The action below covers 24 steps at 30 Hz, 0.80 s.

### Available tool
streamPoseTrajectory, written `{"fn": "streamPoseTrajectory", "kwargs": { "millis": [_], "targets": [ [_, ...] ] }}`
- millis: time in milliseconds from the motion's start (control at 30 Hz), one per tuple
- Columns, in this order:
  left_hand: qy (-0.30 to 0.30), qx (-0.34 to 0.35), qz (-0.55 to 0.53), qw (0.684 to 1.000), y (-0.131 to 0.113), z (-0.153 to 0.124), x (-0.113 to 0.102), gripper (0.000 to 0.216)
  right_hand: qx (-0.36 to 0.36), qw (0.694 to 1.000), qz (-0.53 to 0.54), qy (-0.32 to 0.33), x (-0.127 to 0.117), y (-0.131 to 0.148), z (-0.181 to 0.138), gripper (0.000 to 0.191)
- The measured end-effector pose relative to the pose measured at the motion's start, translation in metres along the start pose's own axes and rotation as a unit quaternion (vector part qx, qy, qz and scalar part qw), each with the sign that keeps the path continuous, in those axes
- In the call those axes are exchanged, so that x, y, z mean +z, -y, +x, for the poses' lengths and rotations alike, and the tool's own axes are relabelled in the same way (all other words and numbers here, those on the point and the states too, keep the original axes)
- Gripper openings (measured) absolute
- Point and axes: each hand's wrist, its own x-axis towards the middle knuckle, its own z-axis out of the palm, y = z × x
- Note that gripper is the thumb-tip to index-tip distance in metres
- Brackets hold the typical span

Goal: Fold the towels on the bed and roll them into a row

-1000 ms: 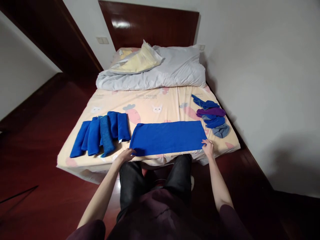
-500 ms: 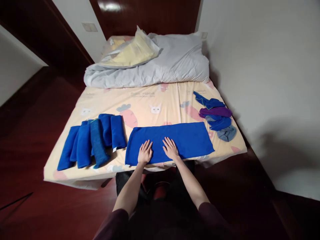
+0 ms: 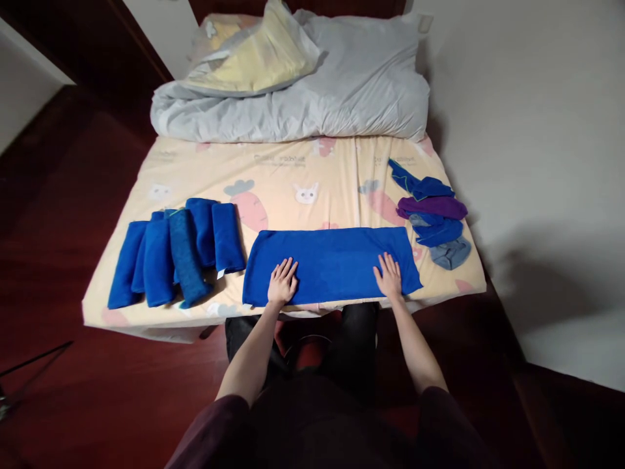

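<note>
A blue towel, folded into a long strip, lies flat along the front edge of the bed. My left hand rests palm down on its left part, fingers spread. Toward the towel's right end, my right hand also presses flat with fingers apart. Neither hand grips anything. Left of the towel sit several rolled or folded blue towels, side by side; a darker teal-blue one lies among them. A small white tag shows on the roll nearest the flat towel.
Crumpled cloths in blue, purple and grey are heaped at the bed's right side. A bunched grey quilt with a yellow-and-clear bundle on it covers the far end. A white wall stands close on the right.
My right hand has slid rightward across the towel toward its right end. My left hand stays in place on the left part. The view has tilted downward slightly.
</note>
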Motion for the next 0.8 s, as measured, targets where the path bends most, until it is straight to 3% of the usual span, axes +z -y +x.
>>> {"fn": "streamPoseTrajectory", "kwargs": {
  "millis": [167,300,433,567,633,700,800],
  "targets": [
    [-0.026,0.014,-0.002,1.0,0.003,0.0,0.005,0.06,0.113,0.989,-0.097,0.013,-0.042,-0.071,-0.009,0.069],
    [-0.062,0.03,0.004,0.998,0.006,0.0,0.01,0.057,0.195,0.965,-0.164,0.068,-0.059,-0.071,-0.001,0.07],
    [-0.073,0.031,0.007,0.997,0.006,0.001,0.011,0.056,0.231,0.949,-0.212,-0.019,-0.038,-0.006,0.017,0.066],
    [-0.075,0.028,0.018,0.997,0.002,0.002,0.009,0.056,0.096,0.984,-0.145,-0.036,0.024,0.1,0.018,0.065],
    [-0.07,0.032,0.023,0.997,0.001,0.001,0.008,0.056,0.068,0.991,-0.112,-0.029,0.055,0.143,0.01,0.065],
    [-0.058,0.04,0.024,0.997,0.005,-0.002,0.005,0.056,0.055,0.994,-0.092,-0.009,0.077,0.17,0.0,0.064],
    [-0.058,0.02,0.026,0.998,0.02,-0.01,-0.003,0.057,0.049,0.995,-0.088,0.0,0.089,0.178,-0.009,0.062]
  ]
}}
